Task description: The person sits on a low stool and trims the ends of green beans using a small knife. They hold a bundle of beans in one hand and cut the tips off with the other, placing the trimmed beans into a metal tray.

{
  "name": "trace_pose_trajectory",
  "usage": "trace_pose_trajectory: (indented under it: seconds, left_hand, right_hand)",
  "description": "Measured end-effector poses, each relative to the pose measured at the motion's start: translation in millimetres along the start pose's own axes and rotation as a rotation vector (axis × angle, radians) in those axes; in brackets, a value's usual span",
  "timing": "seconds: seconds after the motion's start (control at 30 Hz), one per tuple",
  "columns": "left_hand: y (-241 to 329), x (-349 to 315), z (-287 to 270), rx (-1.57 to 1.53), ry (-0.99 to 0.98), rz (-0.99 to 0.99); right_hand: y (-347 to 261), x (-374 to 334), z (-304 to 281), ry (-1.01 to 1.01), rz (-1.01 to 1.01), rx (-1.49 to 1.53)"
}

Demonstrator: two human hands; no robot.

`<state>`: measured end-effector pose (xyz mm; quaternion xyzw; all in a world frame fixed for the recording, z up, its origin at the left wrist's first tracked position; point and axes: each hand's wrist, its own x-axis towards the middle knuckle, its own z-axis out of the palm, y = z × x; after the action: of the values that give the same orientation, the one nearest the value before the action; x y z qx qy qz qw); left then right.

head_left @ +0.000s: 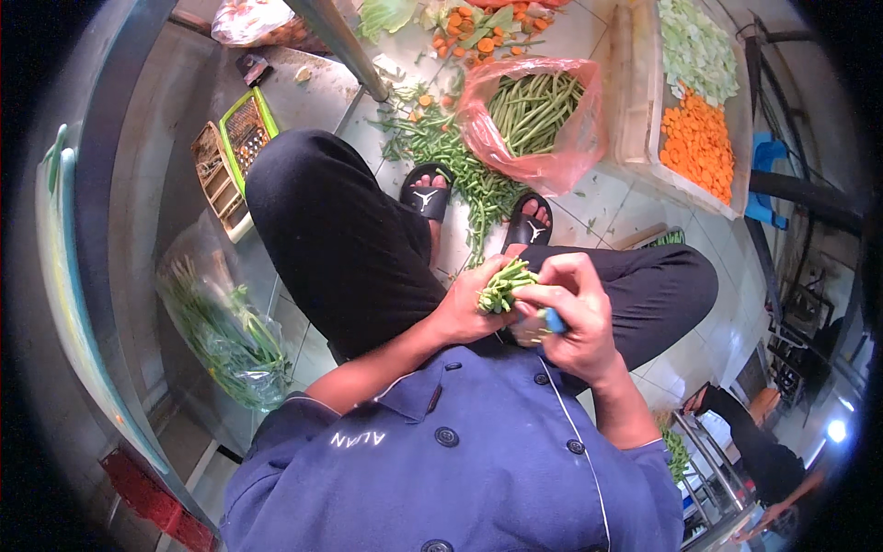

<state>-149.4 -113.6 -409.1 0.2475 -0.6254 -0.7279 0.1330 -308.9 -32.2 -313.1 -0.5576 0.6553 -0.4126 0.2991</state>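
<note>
A bunch of green beans (502, 289) is gripped in my left hand (463, 305), above my lap, with its ends pointing up and away. My right hand (586, 322) is closed around the blue handle (554, 320) of what looks like a small knife, close against the bunch. Its blade is blurred and partly covered by my fingers. Between and beyond my sandalled feet lies a heap of cut green beans (469, 179) on the tiles. Just past them, whole green beans (533, 112) fill an open pink plastic bag (581, 156).
A white crate (635, 110) at far right holds orange carrot slices (696, 147) and chopped pale-green leaves (696, 51). Carrot pieces (483, 32) lie on the floor ahead. A green-framed grater (248, 133) and bagged spring onions (230, 336) are at left. Another person (750, 442) is at lower right.
</note>
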Motion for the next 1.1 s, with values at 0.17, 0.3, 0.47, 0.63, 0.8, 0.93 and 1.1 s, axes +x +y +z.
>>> trace_pose_trajectory:
  seconds: [0.17,0.3,0.47,0.63,0.8,0.93,1.1]
  left_hand:
    - [-4,0,0,0.016,0.037,-0.066]
    - [-18,6,0,0.092,0.139,-0.107]
    - [-35,16,11,0.095,0.232,-0.138]
    - [-49,19,10,0.238,0.179,-0.136]
    - [-24,19,5,0.241,0.178,-0.281]
    - [-29,18,5,0.207,0.253,-0.286]
    - [-34,18,6,0.217,0.256,-0.246]
  right_hand:
    - [-2,6,0,-0.059,0.061,-0.208]
    - [2,3,-8,-0.058,0.051,-0.235]
    - [12,-7,-6,-0.332,0.183,-0.488]
    - [18,4,1,-0.412,0.100,-0.602]
    - [53,4,-2,-0.431,0.098,-0.614]
    - [66,11,-6,-0.483,0.118,-0.510]
    - [76,12,-6,-0.522,0.210,-0.516]
